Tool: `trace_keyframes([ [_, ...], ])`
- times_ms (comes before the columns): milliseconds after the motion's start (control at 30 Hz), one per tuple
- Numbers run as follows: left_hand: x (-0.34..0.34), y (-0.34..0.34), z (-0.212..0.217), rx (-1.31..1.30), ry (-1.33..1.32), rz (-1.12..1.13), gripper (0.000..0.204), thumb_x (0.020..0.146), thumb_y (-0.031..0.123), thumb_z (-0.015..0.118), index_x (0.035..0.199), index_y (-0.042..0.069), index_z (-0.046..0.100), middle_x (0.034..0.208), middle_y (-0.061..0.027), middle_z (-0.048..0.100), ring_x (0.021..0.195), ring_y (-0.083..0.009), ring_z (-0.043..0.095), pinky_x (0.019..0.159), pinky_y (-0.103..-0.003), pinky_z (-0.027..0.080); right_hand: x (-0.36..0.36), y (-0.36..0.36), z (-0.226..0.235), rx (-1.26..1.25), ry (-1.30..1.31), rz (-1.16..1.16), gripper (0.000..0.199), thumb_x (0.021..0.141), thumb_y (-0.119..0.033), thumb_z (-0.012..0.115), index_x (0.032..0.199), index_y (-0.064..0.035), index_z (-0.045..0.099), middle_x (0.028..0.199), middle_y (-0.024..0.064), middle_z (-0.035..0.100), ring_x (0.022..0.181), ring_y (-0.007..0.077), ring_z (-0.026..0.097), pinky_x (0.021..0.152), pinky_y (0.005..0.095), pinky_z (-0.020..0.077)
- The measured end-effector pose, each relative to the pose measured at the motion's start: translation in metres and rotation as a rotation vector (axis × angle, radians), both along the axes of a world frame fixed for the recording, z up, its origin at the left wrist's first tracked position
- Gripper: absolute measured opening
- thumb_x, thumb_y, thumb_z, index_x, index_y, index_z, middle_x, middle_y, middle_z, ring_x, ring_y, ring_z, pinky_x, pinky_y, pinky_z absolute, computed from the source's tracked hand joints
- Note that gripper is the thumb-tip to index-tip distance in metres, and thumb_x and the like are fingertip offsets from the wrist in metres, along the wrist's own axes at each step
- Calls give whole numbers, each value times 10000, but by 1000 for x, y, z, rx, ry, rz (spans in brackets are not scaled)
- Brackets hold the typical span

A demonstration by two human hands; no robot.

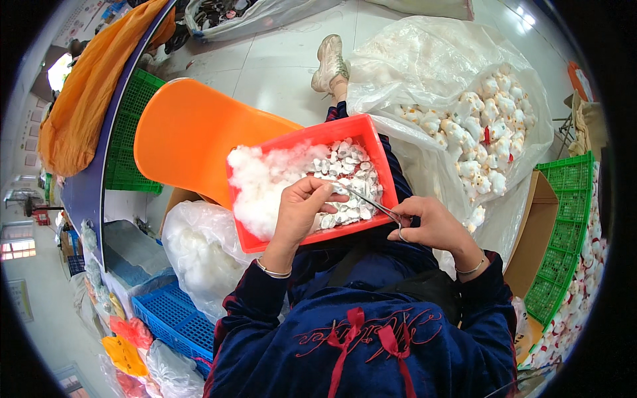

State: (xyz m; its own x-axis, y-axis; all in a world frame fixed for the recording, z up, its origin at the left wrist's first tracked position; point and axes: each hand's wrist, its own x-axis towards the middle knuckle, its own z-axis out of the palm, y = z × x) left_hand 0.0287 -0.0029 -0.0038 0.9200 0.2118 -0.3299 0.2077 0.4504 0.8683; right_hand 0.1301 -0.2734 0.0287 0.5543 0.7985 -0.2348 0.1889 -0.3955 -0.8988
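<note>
On my lap rests a red plastic tray (388,174). White fibre stuffing (255,192) fills its left side; many small white and grey fabric pieces (352,162) lie on its right. Above the tray, my left hand (302,207) pinches a small white piece (339,188) between thumb and fingers. My right hand (434,227) grips slim metal forceps (371,203) by their finger rings. The tips point left and reach the white piece at my left fingers; whether they are inside it is too small to tell.
An orange chair (199,136) stands against the tray's left side. To the right, a clear plastic bag (411,56) holds many small white plush toys (484,139). A bag of stuffing (199,249) and a blue crate (176,318) sit at left; a green crate (561,245) is at right.
</note>
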Motion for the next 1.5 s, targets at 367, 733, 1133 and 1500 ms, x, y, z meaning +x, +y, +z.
trace_keyframes([
  [367,-1,-3,1,81,7,-10,163,1024,83,599,1071,-47,685,1032,-152,732,911,-225,755,672,-242,586,0,7,5,-51,18,70,335,797,-269,848,962,-19,698,693,62,557,644,185,537,595,339,432],
  [733,-2,-6,-2,90,-37,-34,150,1015,92,619,1075,-33,677,1051,-136,723,944,-215,746,690,-252,595,-4,10,7,-71,129,48,330,803,-246,844,947,-3,674,678,64,533,626,171,500,589,335,417],
  [1133,-4,-10,-4,-13,-20,62,127,999,94,653,1060,-17,671,996,-101,720,886,-195,746,657,-246,586,1,16,-4,4,67,98,343,806,-255,843,933,-1,652,683,55,493,637,173,484,606,328,420],
  [1500,-4,-10,3,39,-64,58,154,996,86,660,1078,-39,695,963,-109,720,836,-162,721,643,-245,562,-4,19,-4,35,233,49,327,813,-241,852,927,-2,661,699,4,522,665,106,480,613,287,424],
])
